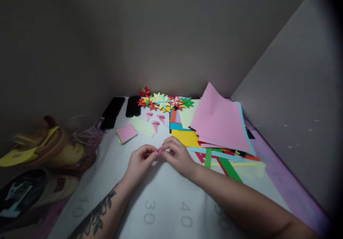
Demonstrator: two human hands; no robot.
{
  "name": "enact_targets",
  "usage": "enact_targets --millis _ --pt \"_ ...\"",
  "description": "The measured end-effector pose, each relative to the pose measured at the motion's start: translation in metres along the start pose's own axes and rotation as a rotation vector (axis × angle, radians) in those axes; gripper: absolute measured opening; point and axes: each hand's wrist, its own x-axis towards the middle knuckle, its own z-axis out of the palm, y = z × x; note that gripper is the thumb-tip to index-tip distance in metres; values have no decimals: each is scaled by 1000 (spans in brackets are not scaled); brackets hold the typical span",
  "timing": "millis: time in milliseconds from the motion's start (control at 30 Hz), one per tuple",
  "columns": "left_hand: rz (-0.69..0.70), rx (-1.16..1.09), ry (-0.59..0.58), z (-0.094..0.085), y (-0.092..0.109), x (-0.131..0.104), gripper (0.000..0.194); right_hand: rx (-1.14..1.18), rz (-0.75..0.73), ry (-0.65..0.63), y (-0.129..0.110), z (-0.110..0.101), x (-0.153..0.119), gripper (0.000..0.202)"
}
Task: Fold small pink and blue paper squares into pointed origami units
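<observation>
Head view: both hands meet near the middle of the white mat point(160, 210). The left hand point(139, 160) and the right hand point(178, 155) pinch a small pink folded paper point(160, 150) between their fingertips, just above the mat; each hand is closed on it.

Beyond the hands lie three loose pink folded pieces point(155, 119), close together, with a pale green slip point(142, 126) beside them and a small stack of square notes point(126, 133), pink on top, toward the left edge. Along the far edge sits a row of finished paper stars point(163, 102) in red, yellow, green and blue; they overlap too much to count. Two dark phones point(122, 109) lie side by side at the far left corner.

To the right, a large pink sheet point(219, 121) tops a fanned pile of coloured paper point(184, 132), its far corner lifted. Green and red strips point(222, 162) poke out under the pile's near edge, just beside the right wrist.

The mat bears faint printed numbers, 30 and 40 among them. Plain grey walls close in behind and to the right. Off the left edge, blurred yellow and brown objects point(40, 146) lie in shadow.
</observation>
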Motion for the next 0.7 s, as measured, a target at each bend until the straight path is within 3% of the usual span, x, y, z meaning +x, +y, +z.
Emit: enact_targets --millis 200,467,700 --pt "21 -32 -20 2 -1 0 14 39 29 9 0 2 0 8" --pt "213 117 5 4 -4 -4 14 27 68 43 -4 4 0 5" --pt "370 231 22 3 -9 -4 16 15 -40 52 -6 6 0 9"
